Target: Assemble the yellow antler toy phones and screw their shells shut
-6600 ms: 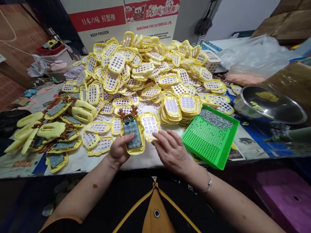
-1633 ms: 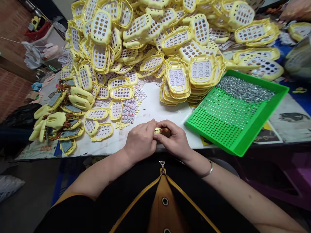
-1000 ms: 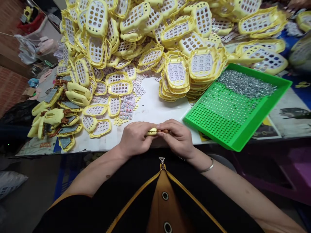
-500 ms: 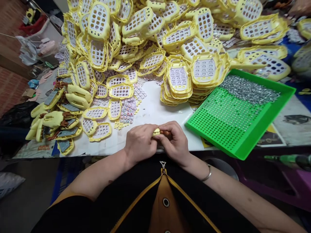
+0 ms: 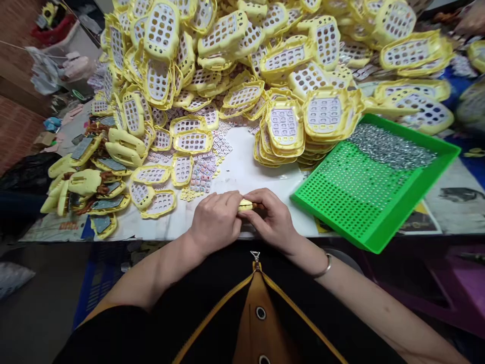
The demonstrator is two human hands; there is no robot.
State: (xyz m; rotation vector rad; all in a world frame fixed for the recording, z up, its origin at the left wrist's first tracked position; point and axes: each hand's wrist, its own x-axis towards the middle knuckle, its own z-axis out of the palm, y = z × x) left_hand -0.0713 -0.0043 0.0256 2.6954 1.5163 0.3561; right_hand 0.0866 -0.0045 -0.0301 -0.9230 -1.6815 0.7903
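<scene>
At the table's front edge, my left hand [image 5: 216, 223] and my right hand [image 5: 273, 222] are closed together around a yellow plastic toy phone casing [image 5: 245, 205]. Only its narrow end shows, with a dark seam line between two halves. A brown part of it is partly seen by the right fingers; the rest is hidden by my hands. Left of my hands lie open yellow casings [image 5: 159, 203] with grids of holes, small yellow pieces [image 5: 191, 193] and printed white key pieces [image 5: 203, 172].
A large heap of yellow casings [image 5: 223, 35] fills the back. Stacked keypad shells [image 5: 285, 124] stand ahead. A green perforated tray [image 5: 341, 194] of small metal screws [image 5: 390, 144] sits right. Casings with grey plates and brown parts [image 5: 85, 183] are piled left.
My right thumb and fingers have shifted slightly on the casing, and more of its yellow end shows. The whole view has moved a little; the piles and tray stay in place.
</scene>
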